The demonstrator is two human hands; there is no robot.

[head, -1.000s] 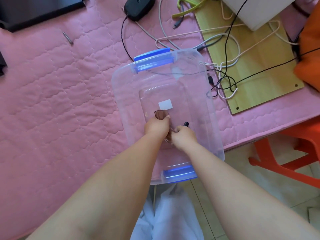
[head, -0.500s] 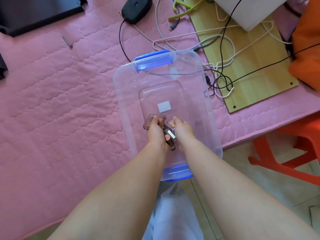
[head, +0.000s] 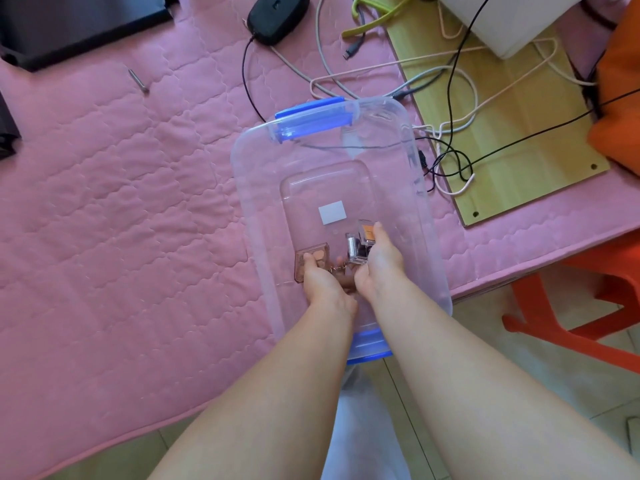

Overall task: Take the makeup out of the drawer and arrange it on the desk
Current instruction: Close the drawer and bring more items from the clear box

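Observation:
A clear plastic bin with blue handles lies on the pink quilted cover, and both my hands are inside it. My left hand grips a small brown see-through makeup palette with round pans and a short chain. My right hand holds several small clear-cased makeup pieces, one with an orange pan. A white label shows on the bin's bottom just beyond my hands.
A black mouse and a tangle of cables lie beyond the bin. A wooden board sits at the right, a dark laptop at the top left, a small screw on the cover, a red chair lower right.
My hands have drawn apart inside the bin: the left keeps the brown palette, the right has moved right and forward with the clear-cased pieces now showing.

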